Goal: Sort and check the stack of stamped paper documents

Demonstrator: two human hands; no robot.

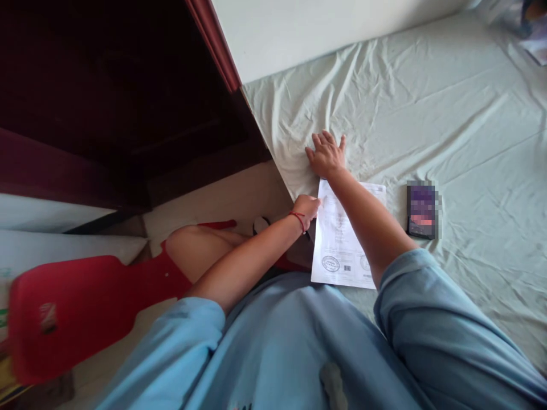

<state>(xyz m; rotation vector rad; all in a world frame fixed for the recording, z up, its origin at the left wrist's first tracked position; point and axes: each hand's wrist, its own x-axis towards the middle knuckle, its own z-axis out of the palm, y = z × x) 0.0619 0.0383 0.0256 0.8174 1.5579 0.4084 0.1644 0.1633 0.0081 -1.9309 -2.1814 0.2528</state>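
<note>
A printed paper sheet (337, 250) with stamps near its lower edge lies on the pale green cloth (470, 142), close to my body. My left hand (306, 209), with a red string on its wrist, pinches the sheet's left edge between thumb and fingers. Beyond the sheet's top edge, my right hand (327, 154) rests flat on the cloth with its fingers spread. My right forearm crosses over the paper and hides part of its print.
A phone (422, 210) with its screen lit lies right of the paper. At the lower left stands a red plastic chair (77, 313). Dark wooden furniture (106, 85) fills the upper left, beside a white wall (320, 34). Blurred items sit at the top right corner.
</note>
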